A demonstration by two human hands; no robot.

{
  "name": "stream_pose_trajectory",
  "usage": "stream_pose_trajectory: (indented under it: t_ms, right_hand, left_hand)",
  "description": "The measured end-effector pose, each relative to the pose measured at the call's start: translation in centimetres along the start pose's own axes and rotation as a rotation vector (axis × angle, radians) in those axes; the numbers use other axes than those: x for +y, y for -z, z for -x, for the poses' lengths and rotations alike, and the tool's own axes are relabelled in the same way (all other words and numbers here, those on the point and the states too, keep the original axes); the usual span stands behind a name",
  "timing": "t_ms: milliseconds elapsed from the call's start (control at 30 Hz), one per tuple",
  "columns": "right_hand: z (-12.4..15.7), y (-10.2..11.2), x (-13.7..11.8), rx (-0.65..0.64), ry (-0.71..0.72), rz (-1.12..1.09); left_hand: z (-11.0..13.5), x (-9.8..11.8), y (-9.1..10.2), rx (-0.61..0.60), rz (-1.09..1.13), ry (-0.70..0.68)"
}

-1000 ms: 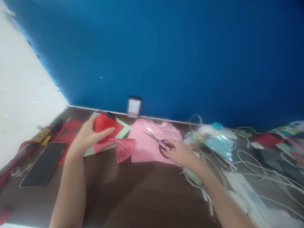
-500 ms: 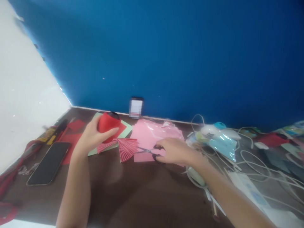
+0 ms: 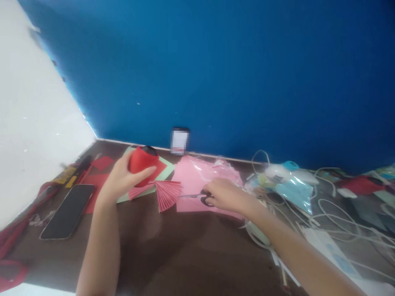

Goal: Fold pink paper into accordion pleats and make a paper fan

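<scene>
My left hand (image 3: 120, 176) is wrapped around a red spool (image 3: 143, 162) with a dark end, which looks like thread. Just below it lies a pleated pink-red paper (image 3: 168, 195), pinched at its middle and fanned out to either side. Scissors (image 3: 194, 196) are in my right hand (image 3: 220, 193), its fingers in the black handles. Their blades are together and point left, with the tips at the fan's right edge. Under the scissors is pink paper (image 3: 191, 172) in clear wrap; green paper (image 3: 168, 169) lies beneath the spool.
A black phone (image 3: 68, 211) lies on the dark table (image 3: 173, 255) at left, beside red paper (image 3: 92, 185) and a yellow-black tool (image 3: 66, 176). White cables (image 3: 330, 216) and a shiny blue packet (image 3: 296, 191) crowd the right. A blue wall (image 3: 231, 82) rises behind.
The scissor blades, apart before, have come together. My left hand still grips the red spool. The whole view has shifted slightly.
</scene>
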State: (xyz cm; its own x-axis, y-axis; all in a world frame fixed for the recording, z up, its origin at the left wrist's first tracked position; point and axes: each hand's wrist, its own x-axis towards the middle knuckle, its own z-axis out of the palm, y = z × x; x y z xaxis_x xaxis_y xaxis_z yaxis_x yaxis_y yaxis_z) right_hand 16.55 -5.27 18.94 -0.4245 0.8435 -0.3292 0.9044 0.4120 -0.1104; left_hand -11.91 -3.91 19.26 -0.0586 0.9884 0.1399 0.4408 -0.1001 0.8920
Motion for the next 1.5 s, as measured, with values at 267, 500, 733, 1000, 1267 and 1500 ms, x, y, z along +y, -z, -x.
stream_pose_trajectory:
  t_ms: [267,500,733,1000,1267,1500]
  right_hand:
    - [0.9,-0.9,0.5,0.069,-0.030,0.036]
    - [0.7,-0.8,0.3,0.048,-0.013,0.001]
    - [0.2,0.5,-1.2,0.007,0.034,0.030]
    - [-0.6,0.6,-1.5,-0.039,0.083,0.060]
    - [-1.1,0.7,-1.9,-0.049,0.101,0.053]
    - [-1.3,0.7,-2.2,-0.041,0.108,0.056]
  left_hand:
    - [-0.1,0.1,0.4,0.061,0.000,0.036]
    - [0.1,0.4,-0.3,0.036,0.038,0.030]
    - [0.1,0.5,-0.4,0.021,-0.045,0.005]
    - [0.1,0.4,-0.2,0.026,-0.068,-0.014]
    - [0.1,0.1,-0.1,0.040,-0.067,-0.038]
    - [0.1,0.0,0.0,0.045,-0.078,-0.039]
